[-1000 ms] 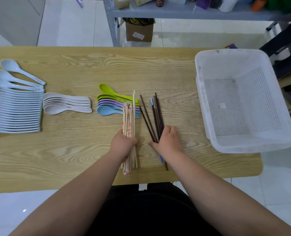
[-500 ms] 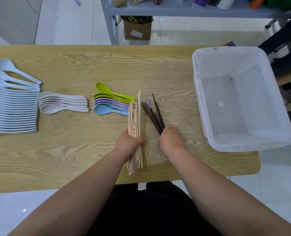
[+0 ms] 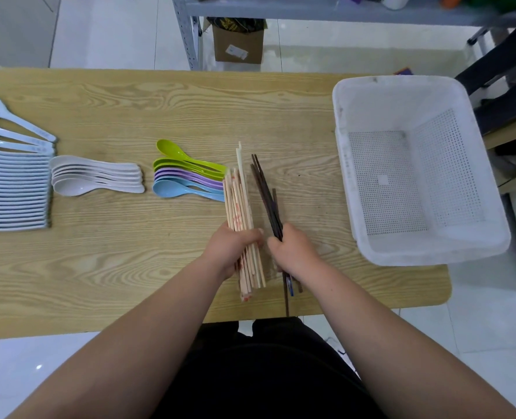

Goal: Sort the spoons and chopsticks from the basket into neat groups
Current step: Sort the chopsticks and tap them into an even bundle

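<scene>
While gripping the slim dark-brown wooden chopsticks (image 3: 264, 195) low on their length with the right hand (image 3: 294, 252), fingers curled tight round them, also clasping the thick bundle of pale bamboo chopsticks with red print (image 3: 238, 204) in the left hand (image 3: 231, 249), wrapped round likewise. Dark set: pointing away from the body, leaning a little left, far tips uneven and fanned, near ends (one blue-tipped) jutting past the wrist over the near edge of the light wood-grain table (image 3: 130, 267). Pale bundle just to the left, roughly parallel, across a narrow gap, far ends close against the handles of the green, purple and blue plastic spoons (image 3: 187, 176). Probably next: evening up the dark set and laying it rightward, between pale bundle and the white perforated plastic basket (image 3: 341, 152), seemingly emptied. Nearer that spot: right hand.
</scene>
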Motion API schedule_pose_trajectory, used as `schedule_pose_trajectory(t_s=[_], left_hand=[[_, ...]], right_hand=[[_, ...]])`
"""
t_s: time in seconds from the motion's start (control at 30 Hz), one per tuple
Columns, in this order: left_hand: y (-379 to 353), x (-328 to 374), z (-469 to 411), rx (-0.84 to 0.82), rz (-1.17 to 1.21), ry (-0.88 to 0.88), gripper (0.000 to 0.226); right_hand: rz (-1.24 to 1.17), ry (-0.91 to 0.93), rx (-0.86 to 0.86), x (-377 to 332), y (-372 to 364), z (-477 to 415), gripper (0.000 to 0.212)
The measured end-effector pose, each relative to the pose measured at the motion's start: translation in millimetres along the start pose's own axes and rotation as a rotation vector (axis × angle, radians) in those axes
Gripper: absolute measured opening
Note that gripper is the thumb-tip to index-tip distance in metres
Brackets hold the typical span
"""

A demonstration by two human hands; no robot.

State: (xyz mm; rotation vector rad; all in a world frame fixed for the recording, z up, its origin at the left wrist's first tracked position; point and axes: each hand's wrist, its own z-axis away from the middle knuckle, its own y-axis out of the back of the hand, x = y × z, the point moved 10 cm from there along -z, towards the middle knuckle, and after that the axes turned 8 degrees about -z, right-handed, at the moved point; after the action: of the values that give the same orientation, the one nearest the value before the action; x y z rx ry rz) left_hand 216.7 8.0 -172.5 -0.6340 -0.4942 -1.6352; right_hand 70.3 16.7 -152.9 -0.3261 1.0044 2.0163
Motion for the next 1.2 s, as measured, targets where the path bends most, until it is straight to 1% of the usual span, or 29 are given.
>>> schedule_pose_trajectory(t_s=[0.07, 0.13, 0.33, 0.47, 0.53, 0.63, 0.7, 0.8, 0.87, 0.93, 1.0, 1.07, 1.13, 1.2], left_hand=[[-9.5, 7.2, 1.0, -0.052, 0.073, -0.040, 0.026], [-15.6, 13.9, 2.2, -0.075, 0.126, -0.075, 0.033], [-26.0, 34.9, 11.4, -0.102, 0.224, -0.195, 0.054], [-26.9, 44.7, 18.5, -0.075, 0.218, -0.230, 0.057], [-27.8, 47.5, 20.3, -0.065, 0.220, -0.229, 0.052], [-24.0, 48.4, 20.8, -0.008, 0.191, -0.210, 0.032], [-20.3, 47.0, 21.6, 0.048, 0.174, -0.191, 0.022], [-17.1, 44.4, 24.0, 0.083, 0.197, -0.157, 0.018], [-15.0, 43.3, 24.1, 0.092, 0.218, -0.139, 0.018], [-11.0, 44.5, 24.6, 0.114, 0.245, -0.129, 0.017], [-5.0, 51.5, 24.9, 0.137, 0.276, -0.138, 0.011], [4.8, 61.2, 23.5, 0.163, 0.327, -0.157, 0.009], [17.5, 71.6, 21.3, 0.207, 0.397, -0.194, 0.015], [23.8, 78.0, 20.4, 0.227, 0.450, -0.227, 0.020]], right_hand=[[-0.054, 0.086, -0.018, -10.9, 0.2, 10.5, 0.019], [-0.076, 0.153, -0.028, -20.0, 3.7, 20.1, 0.015], [-0.051, 0.266, -0.059, -34.6, 14.2, 29.0, 0.020], [-0.077, 0.333, -0.119, -43.1, 17.9, 36.6, 0.030], [-0.044, 0.343, -0.165, -45.0, 15.4, 38.4, 0.035], [0.052, 0.333, -0.225, -49.0, 12.1, 37.6, 0.042], [0.130, 0.361, -0.240, -56.0, 12.9, 41.5, 0.041], [0.210, 0.384, -0.241, -55.8, 11.3, 44.5, 0.043], [0.187, 0.387, -0.245, -51.5, 10.7, 43.0, 0.048], [0.036, 0.398, -0.278, -51.9, 11.2, 48.0, 0.048], [-0.221, 0.336, -0.291, -43.6, 14.1, 53.0, 0.042], [-0.501, 0.145, -0.243, -17.6, 12.0, 52.8, 0.043], [-0.763, -0.131, -0.169, 17.4, 2.2, 52.9, 0.051], [-1.022, -0.350, -0.117, 32.4, -11.5, 59.7, 0.057]])
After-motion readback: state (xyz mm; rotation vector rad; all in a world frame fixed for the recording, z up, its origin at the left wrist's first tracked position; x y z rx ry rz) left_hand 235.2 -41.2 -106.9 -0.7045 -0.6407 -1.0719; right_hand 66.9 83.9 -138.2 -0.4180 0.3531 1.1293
